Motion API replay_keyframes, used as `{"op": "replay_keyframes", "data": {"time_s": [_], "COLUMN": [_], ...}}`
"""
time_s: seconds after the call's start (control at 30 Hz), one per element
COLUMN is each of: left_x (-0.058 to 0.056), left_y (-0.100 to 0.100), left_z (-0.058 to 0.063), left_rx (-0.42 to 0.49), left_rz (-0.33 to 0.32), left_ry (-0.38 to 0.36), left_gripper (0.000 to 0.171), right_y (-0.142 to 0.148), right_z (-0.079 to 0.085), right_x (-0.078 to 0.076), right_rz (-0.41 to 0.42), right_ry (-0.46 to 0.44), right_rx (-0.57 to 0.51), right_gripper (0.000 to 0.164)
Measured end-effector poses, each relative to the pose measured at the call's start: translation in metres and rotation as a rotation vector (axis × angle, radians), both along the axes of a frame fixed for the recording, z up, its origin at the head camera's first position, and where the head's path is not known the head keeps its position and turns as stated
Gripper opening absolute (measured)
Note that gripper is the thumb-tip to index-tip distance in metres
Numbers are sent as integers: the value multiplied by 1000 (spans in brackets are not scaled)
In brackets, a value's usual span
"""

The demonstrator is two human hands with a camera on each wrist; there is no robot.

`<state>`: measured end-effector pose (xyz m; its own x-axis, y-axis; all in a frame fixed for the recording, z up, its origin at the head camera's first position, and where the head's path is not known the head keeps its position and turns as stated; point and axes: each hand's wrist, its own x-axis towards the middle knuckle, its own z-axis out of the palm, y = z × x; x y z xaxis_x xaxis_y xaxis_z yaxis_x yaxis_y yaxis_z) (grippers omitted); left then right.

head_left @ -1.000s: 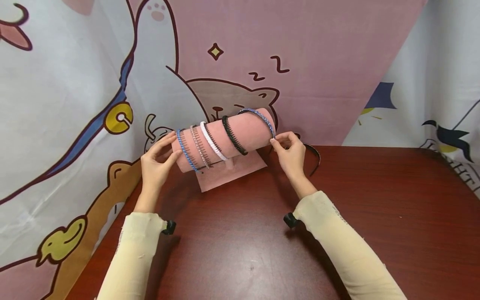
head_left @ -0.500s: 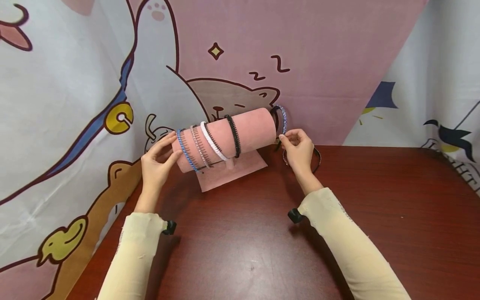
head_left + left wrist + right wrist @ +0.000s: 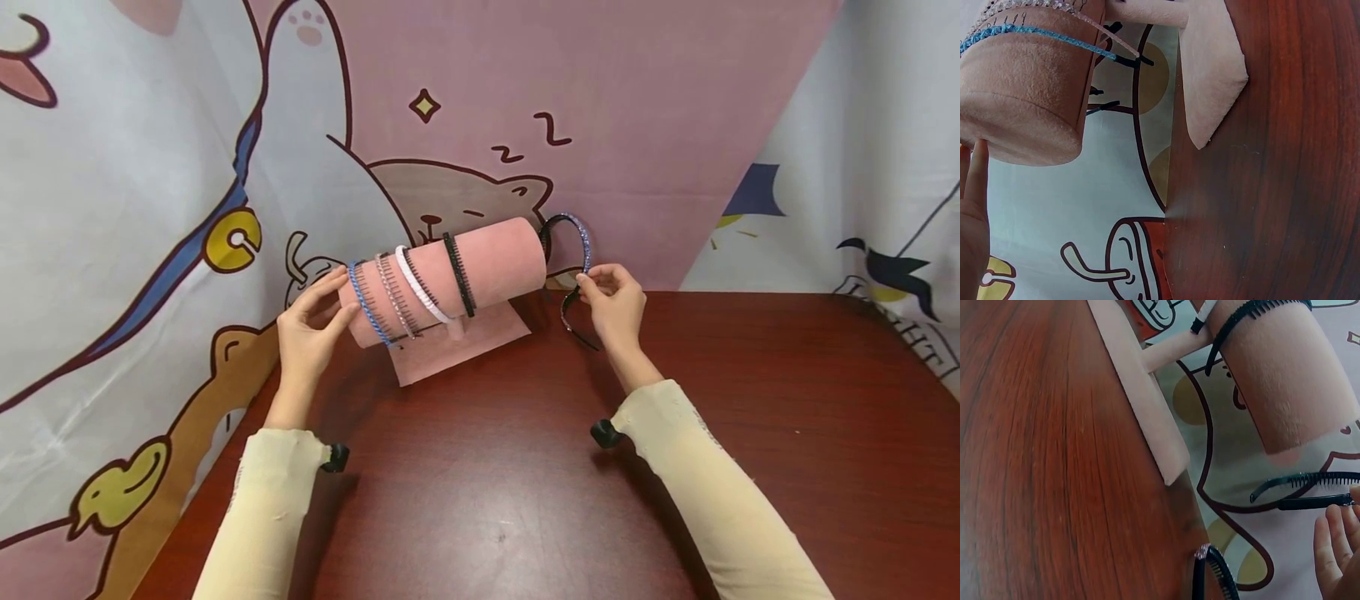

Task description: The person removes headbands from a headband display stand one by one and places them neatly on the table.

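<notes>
A pink padded headband stand (image 3: 502,260) has a tilted roll on a post and flat base. Around the roll sit a blue braided headband (image 3: 367,302), a pale glittery headband (image 3: 392,292), a white headband (image 3: 418,283) and a black toothed headband (image 3: 459,275). My left hand (image 3: 309,329) holds the roll's left end between thumb and fingers; in the left wrist view, a fingertip touches the end face. With thumb and fingers, my right hand (image 3: 617,310) pinches a blue glittery headband (image 3: 586,239), held off the roll's right end.
Another dark headband with glittery trim (image 3: 1213,556) lies on the red-brown table (image 3: 480,483), behind my right hand. A printed cloth (image 3: 637,150) hangs along the back, close behind the stand, and along both sides.
My right hand has drawn the blue glittery headband rightward off the roll's end. The black headband shifted slightly on the roll. My left hand stays at the left end.
</notes>
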<state>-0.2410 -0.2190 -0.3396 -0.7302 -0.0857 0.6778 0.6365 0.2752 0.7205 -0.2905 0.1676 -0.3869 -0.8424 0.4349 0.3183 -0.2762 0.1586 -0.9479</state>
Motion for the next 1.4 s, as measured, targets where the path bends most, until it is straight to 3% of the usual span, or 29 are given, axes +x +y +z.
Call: {"op": "replay_keyframes", "data": {"time_s": [0.53,1.03,1.4], "left_x": [1,1,1], "left_y": [-1,-1,-1], "left_z": [0,0,-1], "left_rx": [5,4,5], "left_rz": [-2,4,0], "left_ry": [-12,-23,-20], "left_gripper": [35,36,36], "right_y": [30,53,72], "right_z": [-14,-17,-21], "right_x": [3,11,17], "right_rz": [-21,-33,-88], "right_ry": [-49,-66,-107], "right_rx": [-38,-76,0], "right_gripper": [22,24,21]}}
